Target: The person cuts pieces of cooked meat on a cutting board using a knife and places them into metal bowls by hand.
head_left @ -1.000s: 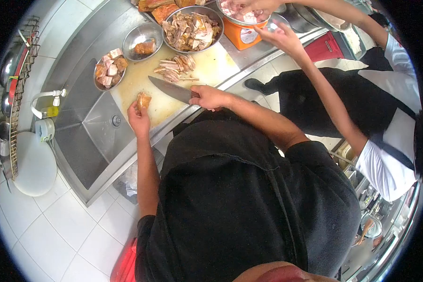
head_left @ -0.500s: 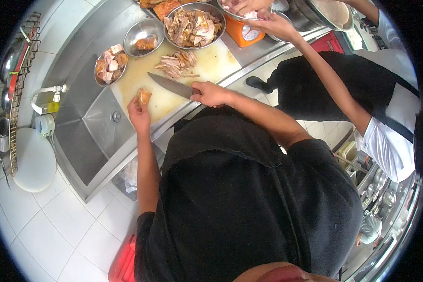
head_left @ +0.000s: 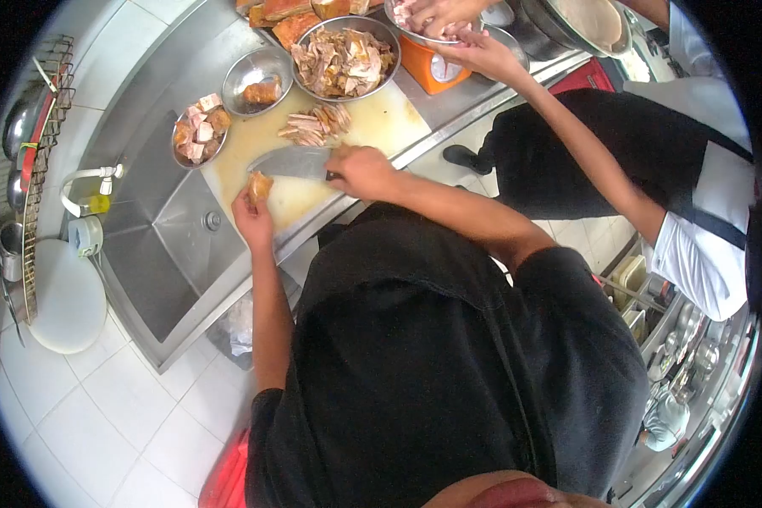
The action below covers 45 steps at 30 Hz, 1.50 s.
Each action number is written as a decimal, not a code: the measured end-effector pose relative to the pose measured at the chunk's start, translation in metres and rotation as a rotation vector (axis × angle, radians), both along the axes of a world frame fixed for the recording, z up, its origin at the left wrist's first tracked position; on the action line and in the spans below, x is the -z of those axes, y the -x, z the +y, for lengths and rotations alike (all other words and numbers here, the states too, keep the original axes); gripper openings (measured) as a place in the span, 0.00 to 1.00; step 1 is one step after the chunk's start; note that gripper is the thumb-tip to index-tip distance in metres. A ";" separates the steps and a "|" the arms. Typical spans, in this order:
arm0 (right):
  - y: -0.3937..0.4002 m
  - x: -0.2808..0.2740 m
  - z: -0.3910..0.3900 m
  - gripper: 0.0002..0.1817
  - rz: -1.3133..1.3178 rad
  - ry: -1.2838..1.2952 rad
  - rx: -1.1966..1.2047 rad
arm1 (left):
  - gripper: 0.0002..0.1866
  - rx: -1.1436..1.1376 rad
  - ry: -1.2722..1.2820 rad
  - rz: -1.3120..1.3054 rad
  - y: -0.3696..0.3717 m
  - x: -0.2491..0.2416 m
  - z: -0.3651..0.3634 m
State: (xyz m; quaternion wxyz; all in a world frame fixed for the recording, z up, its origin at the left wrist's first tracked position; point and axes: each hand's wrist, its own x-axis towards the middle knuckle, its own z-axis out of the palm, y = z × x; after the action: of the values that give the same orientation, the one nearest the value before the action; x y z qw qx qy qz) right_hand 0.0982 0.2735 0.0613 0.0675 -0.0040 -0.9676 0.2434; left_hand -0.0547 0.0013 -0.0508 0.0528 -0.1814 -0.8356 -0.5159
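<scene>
My left hand (head_left: 252, 213) grips a browned piece of meat (head_left: 260, 185) at the left part of the cutting board (head_left: 292, 193). My right hand (head_left: 361, 172) is closed on the handle of a large knife (head_left: 288, 161), whose blurred blade lies over the board and points left toward that piece. Beyond the blade is a heap of sliced meat (head_left: 315, 124). Behind the board stand a bowl of cubed meat (head_left: 201, 129), a bowl with one browned piece (head_left: 262, 90) and a larger bowl of chopped meat (head_left: 345, 58).
To the left is a steel sink (head_left: 165, 245) with a white faucet (head_left: 93, 178). An orange scale (head_left: 432, 66) stands at the back right. Beside it, a co-worker's hands (head_left: 483, 52) are at a bowl of meat. Large browned slabs (head_left: 292, 10) lie at the back.
My right hand and the knife have moved left, bringing the blade near the meat piece in my left hand. The co-worker's hands have shifted slightly at their bowl.
</scene>
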 end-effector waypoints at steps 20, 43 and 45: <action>0.048 -0.168 0.274 0.29 0.503 -0.814 0.319 | 0.22 0.004 0.117 -0.032 -0.012 -0.019 0.003; 0.049 -0.161 0.283 0.26 0.368 -0.855 0.340 | 0.23 -0.017 0.088 -0.015 -0.009 -0.012 0.004; 0.048 -0.158 0.285 0.26 0.383 -0.865 0.327 | 0.23 -0.009 0.044 -0.022 -0.008 -0.008 0.004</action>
State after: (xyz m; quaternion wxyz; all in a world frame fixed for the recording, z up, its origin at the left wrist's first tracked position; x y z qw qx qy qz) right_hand 0.0498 0.5583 0.2189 0.2766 -0.0824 -0.9369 -0.1974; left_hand -0.0471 0.0054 -0.0428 0.0418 -0.1729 -0.8482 -0.4990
